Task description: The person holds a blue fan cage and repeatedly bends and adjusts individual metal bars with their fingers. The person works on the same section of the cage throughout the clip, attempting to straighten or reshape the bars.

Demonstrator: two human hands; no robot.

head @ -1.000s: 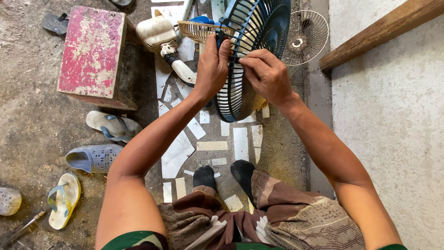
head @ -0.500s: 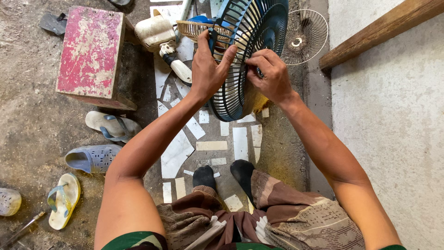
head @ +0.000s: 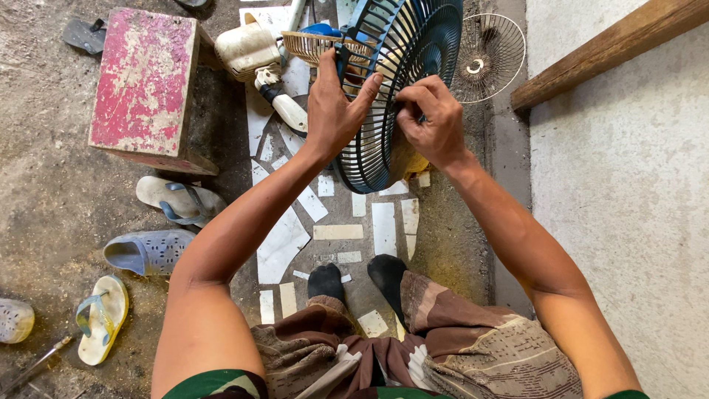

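I am viewing an informal repair spot on the floor of a home yard or porch. The ground is rough concrete (head: pixel 44 192) set with broken tile pieces (head: pixel 384 225). Worn sandals (head: pixel 177 199) and a clog (head: pixel 144 251) lie loose. A fan guard (head: pixel 399 81), a wire grille (head: pixel 491 55) and a cream fan motor housing (head: pixel 247 48) lie dismantled beside a worn red stool (head: pixel 144 77). A plastered wall (head: pixel 628 222) borders the right side.

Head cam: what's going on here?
A person crouches over a dark blue fan grille, held on edge above a patchy tiled floor. The left hand braces the bars; the right hand pinches at them. A white fan motor housing and a wire grille lie behind. A worn red stool and sandals sit to the left.
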